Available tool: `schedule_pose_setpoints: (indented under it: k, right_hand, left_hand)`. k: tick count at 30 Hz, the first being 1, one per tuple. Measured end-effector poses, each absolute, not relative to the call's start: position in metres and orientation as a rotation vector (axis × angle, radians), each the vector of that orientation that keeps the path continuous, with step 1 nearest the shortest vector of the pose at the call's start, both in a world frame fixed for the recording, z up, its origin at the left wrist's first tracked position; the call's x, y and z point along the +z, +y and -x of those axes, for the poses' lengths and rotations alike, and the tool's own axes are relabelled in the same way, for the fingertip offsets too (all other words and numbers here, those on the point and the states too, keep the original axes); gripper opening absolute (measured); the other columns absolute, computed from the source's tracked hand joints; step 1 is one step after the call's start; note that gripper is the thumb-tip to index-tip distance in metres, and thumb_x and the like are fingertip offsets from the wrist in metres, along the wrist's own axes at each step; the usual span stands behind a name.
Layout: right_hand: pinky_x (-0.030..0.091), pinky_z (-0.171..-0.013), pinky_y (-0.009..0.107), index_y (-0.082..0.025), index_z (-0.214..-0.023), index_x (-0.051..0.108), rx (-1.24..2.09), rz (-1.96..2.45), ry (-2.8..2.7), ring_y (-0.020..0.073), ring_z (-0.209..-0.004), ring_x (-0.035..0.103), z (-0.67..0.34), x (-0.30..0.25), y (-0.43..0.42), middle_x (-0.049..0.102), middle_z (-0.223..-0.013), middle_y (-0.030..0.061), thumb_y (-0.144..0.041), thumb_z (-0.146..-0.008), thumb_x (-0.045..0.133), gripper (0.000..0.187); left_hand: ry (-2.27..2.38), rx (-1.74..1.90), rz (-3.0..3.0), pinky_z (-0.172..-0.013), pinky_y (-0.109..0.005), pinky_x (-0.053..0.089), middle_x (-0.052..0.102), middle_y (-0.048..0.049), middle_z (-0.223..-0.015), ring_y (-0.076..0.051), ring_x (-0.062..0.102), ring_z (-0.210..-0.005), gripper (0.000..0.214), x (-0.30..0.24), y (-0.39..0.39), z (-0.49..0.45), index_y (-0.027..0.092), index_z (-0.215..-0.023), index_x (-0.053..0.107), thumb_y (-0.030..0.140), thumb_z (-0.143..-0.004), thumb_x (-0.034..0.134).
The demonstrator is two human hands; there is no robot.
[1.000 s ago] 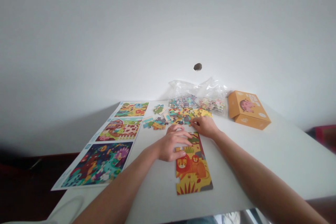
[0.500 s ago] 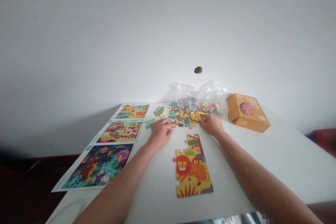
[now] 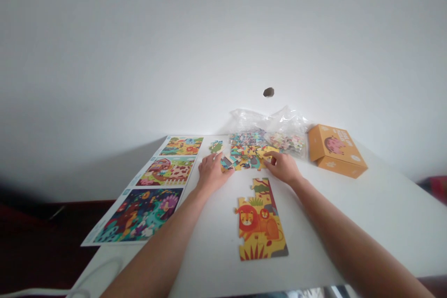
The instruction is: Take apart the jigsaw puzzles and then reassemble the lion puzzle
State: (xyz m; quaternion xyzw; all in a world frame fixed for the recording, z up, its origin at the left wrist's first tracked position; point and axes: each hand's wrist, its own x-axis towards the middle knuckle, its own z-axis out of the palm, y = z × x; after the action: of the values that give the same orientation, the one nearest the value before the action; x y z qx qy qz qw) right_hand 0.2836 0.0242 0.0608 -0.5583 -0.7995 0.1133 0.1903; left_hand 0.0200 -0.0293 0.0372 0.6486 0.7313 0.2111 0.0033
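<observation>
Many loose puzzle pieces lay bunched on the white table, between the left hand and the right hand. Left: fingers fanned over the heap's left end, no fist; could not tell whether anything was gripped beneath. Right: thumb and forefinger curved at a yellow piece on the heap's right side; contact seemed likely, a firm pinch could not be made out.

Joined lion section lay flat on the near side, between the forearms, touched by neither. Left side stepped, knobs and sockets exposed. Main hazard, in my judgement: a forearm drawn back low could have caught a knob and sprung the joints.

Second hazard, the heap: pieces overlapped, so a lift from the middle might have flipped or scattered neighbours. Clear bags of more pieces lay close behind; too hard a push could have driven loose ones under the plastic. Picture sheet overhung the table's left edge; a snag by the left forearm might have dragged it off
</observation>
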Motion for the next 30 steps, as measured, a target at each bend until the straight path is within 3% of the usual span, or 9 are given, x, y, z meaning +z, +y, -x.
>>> schedule_pose_setpoints:
  k: [3,6,19,23,26,30]
  right_hand:
    - [0.039,-0.065,0.023,-0.026,-0.116,0.071,0.556,1.164,-2.584,0.0140,-0.067,0.060,-0.290,0.069,0.015,0.069,-0.076,-0.0008,-0.045,-0.077,0.069,0.043]
    - [0.038,-0.064,0.022,-0.028,-0.118,0.071,0.715,0.939,-2.749,0.0131,-0.069,0.057,-0.298,0.077,0.009,0.070,-0.083,-0.0004,-0.050,-0.068,0.077,0.055]
    - [0.038,-0.062,0.023,-0.030,-0.120,0.069,0.685,0.898,-2.771,0.0151,-0.068,0.062,-0.267,0.078,-0.022,0.072,-0.077,0.0002,-0.056,-0.076,0.070,0.051]
    - [0.039,-0.062,0.024,-0.028,-0.119,0.070,0.594,1.108,-2.621,0.0150,-0.064,0.062,-0.262,0.068,-0.016,0.070,-0.071,0.0012,-0.057,-0.085,0.059,0.045]
    - [0.039,-0.063,0.026,-0.032,-0.126,0.065,0.447,1.342,-2.503,0.0165,-0.066,0.063,-0.264,0.061,-0.004,0.071,-0.073,0.0008,-0.052,-0.089,0.055,0.043]
    - [0.041,-0.066,0.028,-0.037,-0.120,0.068,0.343,1.487,-2.475,0.0201,-0.076,0.067,-0.265,0.057,0.006,0.073,-0.081,0.0010,-0.049,-0.090,0.053,0.036]
  left_hand:
    - [2.247,0.689,-2.060,-0.107,-0.044,0.036,0.053,-0.0119,-0.137,-0.031,0.044,-0.129,0.059,0.036,-0.027,-0.018,0.023,-0.129,0.057,0.048,-0.077,0.068]
    - [2.234,0.701,-2.076,-0.107,-0.045,0.037,0.054,-0.0118,-0.135,-0.032,0.046,-0.128,0.053,0.035,-0.027,-0.018,0.023,-0.125,0.062,0.047,-0.077,0.069]
    - [2.212,0.871,-2.065,-0.107,-0.037,0.038,0.060,-0.0115,-0.124,-0.028,0.050,-0.123,0.057,0.030,-0.020,-0.019,0.019,-0.120,0.065,0.046,-0.071,0.076]
    - [2.262,0.883,-2.021,-0.105,-0.036,0.040,0.060,-0.0114,-0.122,-0.028,0.051,-0.121,0.054,0.029,-0.019,-0.018,0.019,-0.119,0.066,0.045,-0.073,0.074]
    - [2.264,0.852,-2.035,-0.103,-0.036,0.041,0.061,-0.0105,-0.119,-0.027,0.054,-0.117,0.045,0.030,-0.020,-0.017,0.019,-0.111,0.070,0.044,-0.074,0.071]
    - [2.313,0.790,-2.043,-0.099,-0.040,0.043,0.062,-0.0088,-0.119,-0.029,0.054,-0.114,0.038,0.033,-0.023,-0.017,0.023,-0.107,0.071,0.045,-0.076,0.068]
